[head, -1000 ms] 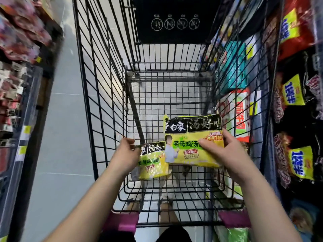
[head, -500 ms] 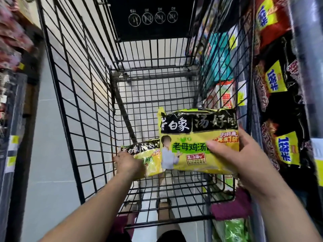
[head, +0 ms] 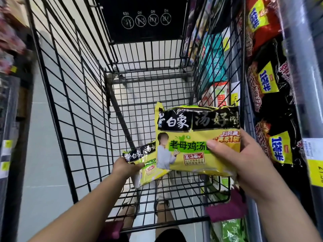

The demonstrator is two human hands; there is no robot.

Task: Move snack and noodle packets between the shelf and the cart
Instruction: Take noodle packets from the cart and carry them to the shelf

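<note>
Yellow and black plastic fills the middle of the head view. It is a noodle packet (head: 188, 145) held face-up over the wire cart (head: 70, 102), toward 4 o'clock of the basket. Its black band reads 白象 and 汤好, with a further character lost at the crinkled edge. The green strip below reads 老母鸡汤, a red-bordered box says 高汤面, and red print at its 2 o'clock corner ends in 1袋.

The right hand (head: 244, 163) grips this packet by its 3 o'clock edge, with the thumb laid across the front and the fingers curled behind.

A second packet (head: 148, 163) of the same design sits lower, at 7 o'clock of the first and partly under it, and 白象 shows on its band. The left hand (head: 125, 166) pinches it at its 9 o'clock edge, thumb on top. I cannot tell whether it touches the wire floor.

At 12 o'clock the cart's black panel (head: 145, 18) carries four round pictograms captioned YES, NO, NO, NO, seen reversed.

At 3 o'clock, just beside the cart, the shelf (head: 305, 84) holds black packets with yellow labels (head: 272, 109), and red packets (head: 258, 20) sit at 1 o'clock. A white and yellow price tag (head: 314, 163) hangs at the frame's edge. Grey floor tiles (head: 43, 172) show at 9 o'clock.
</note>
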